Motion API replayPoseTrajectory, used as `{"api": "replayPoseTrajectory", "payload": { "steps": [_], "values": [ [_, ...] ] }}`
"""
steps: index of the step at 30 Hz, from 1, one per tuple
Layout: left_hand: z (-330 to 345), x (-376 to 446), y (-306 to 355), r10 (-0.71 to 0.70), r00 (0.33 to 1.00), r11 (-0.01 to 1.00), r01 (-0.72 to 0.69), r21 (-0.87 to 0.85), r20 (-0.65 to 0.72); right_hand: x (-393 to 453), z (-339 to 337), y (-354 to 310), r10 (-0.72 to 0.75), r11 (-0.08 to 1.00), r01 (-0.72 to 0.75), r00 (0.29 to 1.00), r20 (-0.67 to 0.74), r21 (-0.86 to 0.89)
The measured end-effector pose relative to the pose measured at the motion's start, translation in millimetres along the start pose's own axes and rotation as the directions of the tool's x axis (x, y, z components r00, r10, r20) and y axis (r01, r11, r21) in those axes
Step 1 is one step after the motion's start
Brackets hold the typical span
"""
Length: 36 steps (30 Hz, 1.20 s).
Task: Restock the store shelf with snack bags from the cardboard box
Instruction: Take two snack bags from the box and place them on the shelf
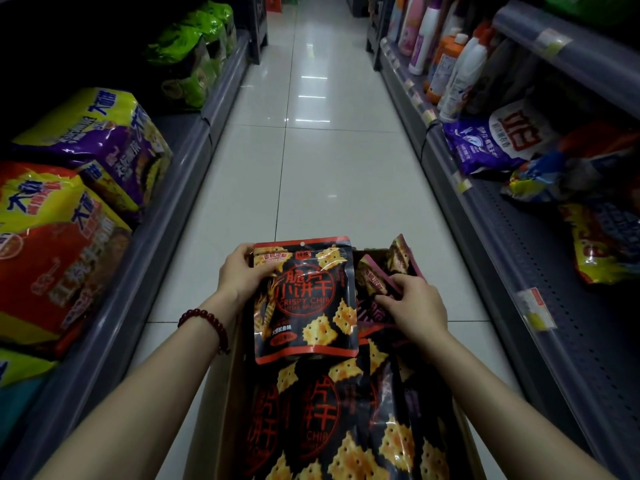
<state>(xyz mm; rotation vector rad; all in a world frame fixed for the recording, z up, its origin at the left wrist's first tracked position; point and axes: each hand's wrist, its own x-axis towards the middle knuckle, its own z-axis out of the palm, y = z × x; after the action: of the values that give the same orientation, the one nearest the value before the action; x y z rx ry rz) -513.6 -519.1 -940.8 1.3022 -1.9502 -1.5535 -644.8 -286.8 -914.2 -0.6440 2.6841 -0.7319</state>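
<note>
A black-and-red snack bag (304, 299) is held upright above the cardboard box (214, 393), which stands on the aisle floor (311, 150) full of matching bags. The left hand (239, 275) grips its upper left edge. The right hand (415, 306) pinches a second bag (375, 282) in the box. Shelves (166, 209) of packaged goods flank both sides.

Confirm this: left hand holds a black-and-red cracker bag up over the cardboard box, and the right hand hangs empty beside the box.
Not quite. In the head view the right hand is not empty: its fingers grip a second bag inside the cardboard box. The left hand does hold the black-and-red cracker bag over it.
</note>
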Motion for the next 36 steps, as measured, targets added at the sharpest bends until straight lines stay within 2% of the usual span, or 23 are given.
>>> {"api": "replayPoseTrajectory", "payload": {
  "steps": [4,9,11,14,19,25,31,36],
  "values": [
    [-5,-5,-1,0.106,0.994,0.992,-0.106,-0.070,-0.009,-4,3,-3,0.007,1.000,-0.009,0.998,-0.062,-0.030],
    [-14,-25,4,0.161,0.986,0.939,-0.168,-0.300,-0.049,-11,-6,4,-0.023,0.999,0.027,0.990,-0.139,0.028],
    [-19,-33,9,0.136,0.990,0.884,-0.142,-0.446,-0.046,-13,-11,9,-0.036,0.998,0.045,0.986,-0.161,0.050],
    [-26,-43,17,0.068,0.995,0.780,-0.006,-0.625,0.075,-13,-24,9,-0.051,0.994,0.069,0.978,-0.203,0.080],
    [-24,-56,25,0.039,0.975,0.812,0.096,-0.575,0.219,-16,-47,3,-0.094,0.984,0.124,0.972,-0.216,0.130],
    [-17,-78,60,0.060,0.989,0.822,0.028,-0.568,0.135,-27,-93,-20,-0.164,0.966,0.199,0.966,-0.201,0.167],
    [-51,-123,148,0.030,0.994,0.832,0.032,-0.554,0.102,-51,-192,-79,-0.193,0.945,0.231,0.965,-0.176,0.230],
    [-105,-167,243,-0.004,0.997,0.845,0.047,-0.533,0.082,-74,-295,-147,-0.252,0.942,0.271,0.961,-0.116,0.197]
  ]
}}
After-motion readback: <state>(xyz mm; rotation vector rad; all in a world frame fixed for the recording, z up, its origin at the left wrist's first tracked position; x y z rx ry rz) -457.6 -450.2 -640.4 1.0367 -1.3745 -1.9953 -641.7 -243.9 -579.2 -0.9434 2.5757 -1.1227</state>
